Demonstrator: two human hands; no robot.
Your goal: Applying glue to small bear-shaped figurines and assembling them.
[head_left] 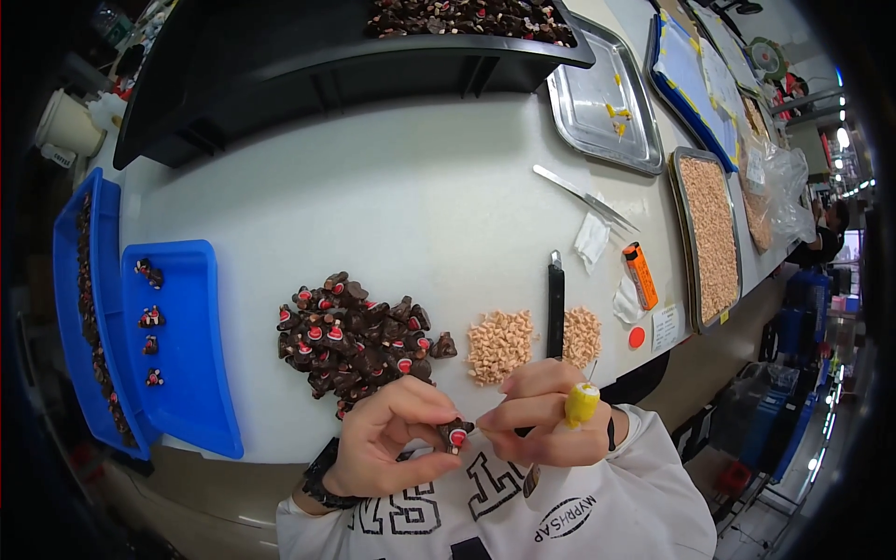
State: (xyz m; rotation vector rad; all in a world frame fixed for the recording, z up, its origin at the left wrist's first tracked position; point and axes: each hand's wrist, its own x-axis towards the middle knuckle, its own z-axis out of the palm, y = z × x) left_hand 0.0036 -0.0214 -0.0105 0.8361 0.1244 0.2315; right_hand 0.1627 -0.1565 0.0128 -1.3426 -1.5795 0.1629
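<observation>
My left hand (397,439) pinches a small dark brown figurine (455,435) with a red and white patch, close in front of my chest. Beside it, my right hand (546,415) is closed, its fingertips almost touching the figurine. A small yellow bottle-like thing (582,401), white at the top and with a thin needle beside it, is held among the right fingers. Whether those fingertips also pinch a tiny part cannot be made out. Just beyond my left hand lies a heap of similar brown figurines (350,341). Small beige pieces (500,345) form a pile beyond my right hand.
A black-handled cutter (555,313) separates two beige piles. Farther right are tweezers (586,198), an orange box (640,275) and a tray of beige pieces (693,159). Blue trays (201,355) stand left, a black bin (308,79) and a metal tray (583,112) at the back.
</observation>
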